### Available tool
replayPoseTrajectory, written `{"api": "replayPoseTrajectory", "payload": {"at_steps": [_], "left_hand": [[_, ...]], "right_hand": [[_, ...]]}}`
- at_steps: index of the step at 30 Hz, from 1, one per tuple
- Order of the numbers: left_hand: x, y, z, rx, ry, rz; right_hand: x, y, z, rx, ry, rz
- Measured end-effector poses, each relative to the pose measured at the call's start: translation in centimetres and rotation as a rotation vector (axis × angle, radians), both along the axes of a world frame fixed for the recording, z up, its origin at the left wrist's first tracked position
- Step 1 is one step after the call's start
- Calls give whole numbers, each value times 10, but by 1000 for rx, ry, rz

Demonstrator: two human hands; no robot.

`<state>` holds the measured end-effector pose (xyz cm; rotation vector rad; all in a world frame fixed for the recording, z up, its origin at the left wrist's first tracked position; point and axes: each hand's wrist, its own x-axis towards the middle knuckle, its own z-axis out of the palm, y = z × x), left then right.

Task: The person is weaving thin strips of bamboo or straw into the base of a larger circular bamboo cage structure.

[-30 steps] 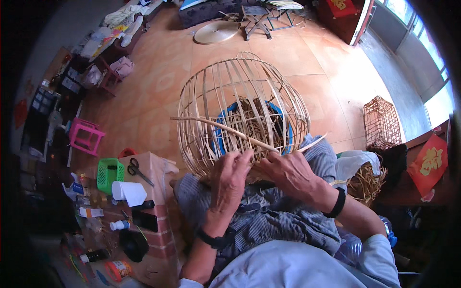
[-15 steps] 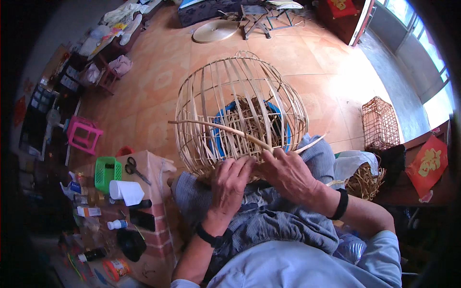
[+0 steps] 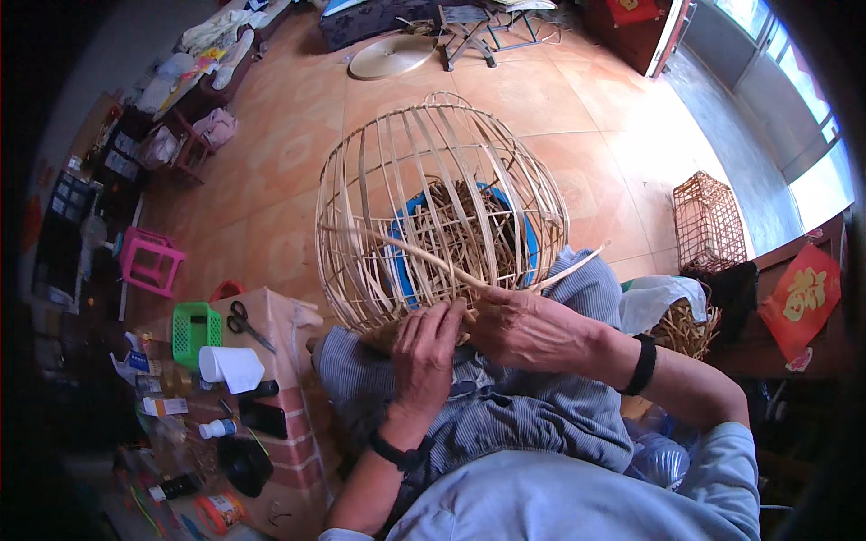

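A round open-work bamboo basket (image 3: 397,122) rests on its side against my lap, its near edge at my hands. My left hand (image 3: 426,352) has its fingers bent over that near edge, gripping the basket. Close beside it, my right hand (image 3: 532,329) is closed on a thin bamboo strip (image 3: 424,255), which slants up to the left across the basket's ribs. The fingertips of both hands nearly meet, and the weave under them is partly hidden. Through the ribs shows a blue basin (image 3: 530,243) holding many cut strips (image 3: 460,225).
At left, a cloth-covered table (image 3: 293,361) holds scissors (image 3: 248,326), a green plastic basket (image 3: 196,332), a white roll (image 3: 230,367) and a phone (image 3: 263,417). A pink stool (image 3: 152,261) stands beyond. To the right are a wire-like woven basket (image 3: 710,221) and a bag of strips (image 3: 687,326).
My right hand has moved left, closer to my left hand, and turned flatter. The strip's upper end now lies lower against the basket. The whole view has shifted slightly.
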<state>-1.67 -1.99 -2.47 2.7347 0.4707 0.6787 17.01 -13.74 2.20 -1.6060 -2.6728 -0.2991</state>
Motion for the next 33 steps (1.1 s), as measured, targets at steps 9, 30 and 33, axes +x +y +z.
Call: {"api": "replayPoseTrajectory", "payload": {"at_steps": [9, 30, 33], "left_hand": [[3, 14, -11, -98, -88, -25], [17, 10, 0, -320, -92, 0], [5, 13, -3, -339, -57, 60]], "right_hand": [[16, -46, 5, -34, 329, -542], [-26, -38, -67, 209, 618, -783], [-30, -30, -73, 276, 509, -683]]}}
